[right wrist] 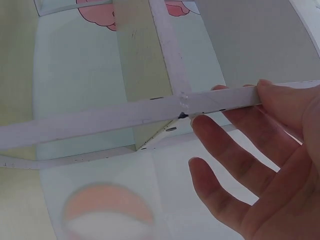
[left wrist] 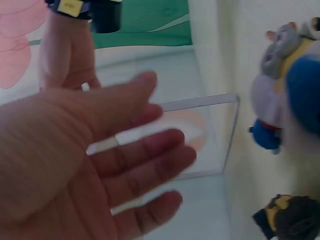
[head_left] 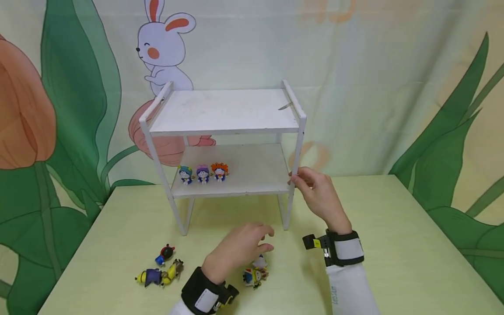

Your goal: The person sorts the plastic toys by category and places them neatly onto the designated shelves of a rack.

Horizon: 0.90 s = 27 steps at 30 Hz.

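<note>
At the right front post of a white two-tier shelf [head_left: 228, 111], my right hand [head_left: 320, 195] pinches the post between thumb and fingers; the right wrist view shows the white post [right wrist: 220, 100] in that grip. My left hand [head_left: 239, 246] is held over the table with fingers spread and nothing in them. Just beside it lie small toy figures [head_left: 255, 276], partly covered by the hand. The left wrist view shows a blue-and-white figure [left wrist: 306, 92] and a dark-headed one [left wrist: 297, 217] to the hand's right.
Three small figurines [head_left: 203, 174] with teal, purple and orange headwear stand in a row on the lower tier's left half. More toy figures [head_left: 151, 277] lie on the pale yellow table [head_left: 409, 245] at the left. Behind hangs a printed curtain [head_left: 366, 100].
</note>
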{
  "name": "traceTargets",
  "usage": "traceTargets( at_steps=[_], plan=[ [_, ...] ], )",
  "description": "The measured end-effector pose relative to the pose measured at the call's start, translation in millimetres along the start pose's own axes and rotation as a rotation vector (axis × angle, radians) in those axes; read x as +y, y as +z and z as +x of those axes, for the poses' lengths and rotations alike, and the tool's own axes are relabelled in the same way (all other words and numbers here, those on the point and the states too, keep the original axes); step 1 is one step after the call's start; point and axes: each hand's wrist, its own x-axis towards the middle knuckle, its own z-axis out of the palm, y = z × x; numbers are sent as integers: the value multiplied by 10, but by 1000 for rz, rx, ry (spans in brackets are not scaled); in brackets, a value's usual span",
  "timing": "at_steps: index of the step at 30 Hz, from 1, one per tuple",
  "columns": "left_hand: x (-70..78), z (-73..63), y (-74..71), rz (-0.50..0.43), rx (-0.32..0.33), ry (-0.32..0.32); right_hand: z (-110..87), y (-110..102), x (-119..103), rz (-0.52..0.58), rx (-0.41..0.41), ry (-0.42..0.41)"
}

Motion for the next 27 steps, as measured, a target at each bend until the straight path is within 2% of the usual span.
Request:
traceTargets(
  at_steps=[5,13,20,24,27],
  plan=[
    [-4,-38,77,-1,-90,-63,-9,-4,-8,17,2,19],
    [3,-51,121,-52,-195,-61,6,3,-20,22,-4,27],
    [6,-59,164,-105,-205,-58,3,-1,-13,11,-12,34],
    [12,-62,195,-105,-214,-78,0,-5,-15,4,-13,37],
    [52,-85,196,-69,-203,-90,0,-4,-19,1,-12,35]
  ],
)
